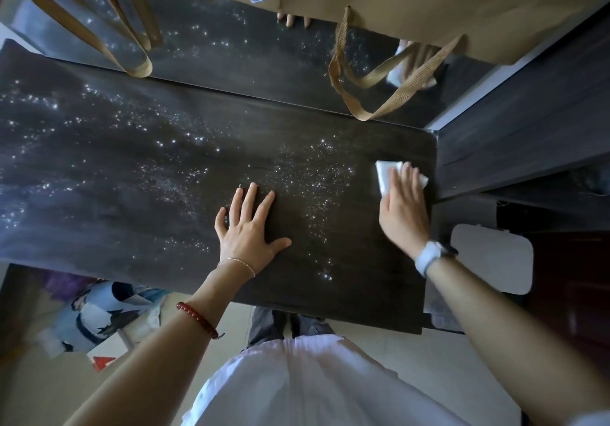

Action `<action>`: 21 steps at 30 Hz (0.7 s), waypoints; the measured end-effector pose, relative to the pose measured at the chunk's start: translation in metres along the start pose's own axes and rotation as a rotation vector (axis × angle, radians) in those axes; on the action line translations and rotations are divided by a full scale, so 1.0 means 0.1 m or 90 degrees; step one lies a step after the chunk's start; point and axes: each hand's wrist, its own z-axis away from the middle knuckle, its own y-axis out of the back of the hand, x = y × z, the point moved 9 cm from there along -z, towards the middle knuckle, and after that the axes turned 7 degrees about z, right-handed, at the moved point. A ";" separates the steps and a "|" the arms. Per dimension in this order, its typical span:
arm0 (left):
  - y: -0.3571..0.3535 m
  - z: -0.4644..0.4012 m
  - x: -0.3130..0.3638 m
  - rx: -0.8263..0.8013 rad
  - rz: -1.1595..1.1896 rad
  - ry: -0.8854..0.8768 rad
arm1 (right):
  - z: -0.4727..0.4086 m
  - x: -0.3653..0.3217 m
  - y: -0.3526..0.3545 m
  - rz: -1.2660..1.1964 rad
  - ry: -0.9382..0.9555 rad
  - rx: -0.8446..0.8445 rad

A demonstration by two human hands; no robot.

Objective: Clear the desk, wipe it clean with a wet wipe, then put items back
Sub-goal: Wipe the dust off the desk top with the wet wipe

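**Right hand pressing the wipe at the surface's right end**

The right hand [404, 207] is lying flat on a folded white wet wipe [389, 174], fingers extended and pressing it down rather than curled around it; the wipe is showing past the fingertips and on both sides of them. It is sitting close to the right edge of the dark surface [132, 168], just short of the far right corner. The left hand [247, 224] is resting open and spread, palm down, near the middle of the front half, holding nothing and seemingly bracing the body.

The surface is carrying no loose items, so the clearing looks finished and the wiping is under way. Tiny glinting droplets are scattered across the centre and left stretch, which suggests moisture lying there.

The relation that matters: the surface's long axis is running left to right, and nearly all of it is lying to the left of the wipe. Any further stroke would probably have to travel leftward, toward and past the left hand, which is sitting in that path. A brown paper bag with woven handles [369, 95] is hanging over the far edge.
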 end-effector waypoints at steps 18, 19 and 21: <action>-0.02 -0.01 -0.01 -0.002 0.009 0.003 | 0.21 0.04 0.30 0.018 -0.088 0.099; -0.01 -0.01 -0.01 -0.002 0.010 0.004 | 0.17 0.11 0.34 0.037 -0.114 0.101; -0.01 0.00 0.01 -0.004 0.005 0.006 | 0.08 0.13 0.39 0.113 -0.122 0.100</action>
